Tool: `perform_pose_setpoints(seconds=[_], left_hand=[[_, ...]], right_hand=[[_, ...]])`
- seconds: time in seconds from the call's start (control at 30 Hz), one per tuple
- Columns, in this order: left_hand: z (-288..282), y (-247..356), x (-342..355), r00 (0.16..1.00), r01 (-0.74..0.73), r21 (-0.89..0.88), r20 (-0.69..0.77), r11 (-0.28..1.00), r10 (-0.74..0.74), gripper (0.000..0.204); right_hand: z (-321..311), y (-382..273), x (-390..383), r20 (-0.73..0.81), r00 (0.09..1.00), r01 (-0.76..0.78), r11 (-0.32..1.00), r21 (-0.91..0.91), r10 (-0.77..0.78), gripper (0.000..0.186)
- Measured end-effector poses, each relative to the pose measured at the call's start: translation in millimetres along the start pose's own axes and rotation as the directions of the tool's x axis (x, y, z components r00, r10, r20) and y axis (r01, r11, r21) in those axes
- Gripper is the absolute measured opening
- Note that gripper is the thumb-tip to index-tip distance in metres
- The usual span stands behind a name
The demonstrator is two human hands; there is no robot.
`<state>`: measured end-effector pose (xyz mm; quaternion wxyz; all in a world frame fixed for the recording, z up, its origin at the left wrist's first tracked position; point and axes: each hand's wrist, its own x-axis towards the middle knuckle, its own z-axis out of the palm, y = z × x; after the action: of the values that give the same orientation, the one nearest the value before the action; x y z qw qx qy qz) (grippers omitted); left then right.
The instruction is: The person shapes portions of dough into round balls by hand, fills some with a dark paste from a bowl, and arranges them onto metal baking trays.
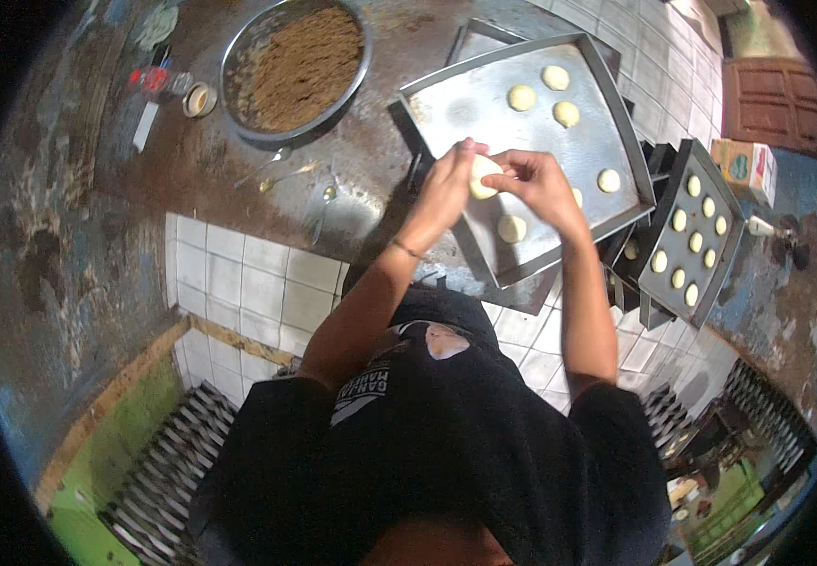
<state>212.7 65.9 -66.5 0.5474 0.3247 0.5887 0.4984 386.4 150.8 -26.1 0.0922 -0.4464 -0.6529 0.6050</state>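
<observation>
My left hand [441,193] and my right hand [538,189] are closed around a pale dough piece [480,182], over the left part of a metal baking tray [460,113]. My left fingers are along its left side, while my right thumb and fingers grip it from the right. Several round dough balls [521,97] lie spread on the tray, one [512,229] just below my hands and another partly hidden by my right hand. Part of another metal tray [470,40] shows under the back edge.
Upper left are a steel bowl of brown crumbly filling [300,66], a small tin [199,99], a plastic bottle [160,82] and spoons [328,193]. At right, a tray of dough balls [663,283] rests on other trays, near a box [743,170]. The worktop's front edge [239,221] runs left of me.
</observation>
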Motion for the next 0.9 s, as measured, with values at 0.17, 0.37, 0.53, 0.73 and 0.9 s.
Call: perform_pose_setpoints(seconds=[0.17, 0.37, 0.53, 0.73, 0.9], left_hand=[[-12.1, 56.4, -7.2, 0.924, -0.197, -0.191, -0.365, 0.962, 0.117, 0.058], [-84.1, 67.3, 3.8, 0.788, -0.404, -0.139, -0.555, 0.904, 0.267, 0.045], [-189.2, 33.2, -13.4, 0.912, -0.385, -0.308, -0.273, 0.87, 0.307, 0.027], [-263.7, 40.5, -62.5, 0.922, -0.267, 0.149, -0.248, 0.952, 0.298, 0.038], [-342.0, 36.7, -62.3, 0.887, -0.241, 0.311, -0.313, 0.919, 0.338, 0.033]], right_hand=[[85.2, -58.5, -12.0, -0.32, 0.928, 0.311, 0.875, 0.373, -0.193, 0.024], [145.9, -116.8, 50.8, -0.512, 0.846, 0.361, 0.865, 0.35, -0.146, 0.017], [157.0, -194.3, 55.1, 0.154, 0.96, 0.179, 0.937, 0.299, -0.232, 0.019], [217.5, -174.0, 204.2, -0.011, 0.966, 0.228, 0.868, -0.44, -0.259, 0.05], [259.1, -74.5, 336.8, 0.065, 0.975, 0.182, 0.595, -0.783, -0.213, 0.049]])
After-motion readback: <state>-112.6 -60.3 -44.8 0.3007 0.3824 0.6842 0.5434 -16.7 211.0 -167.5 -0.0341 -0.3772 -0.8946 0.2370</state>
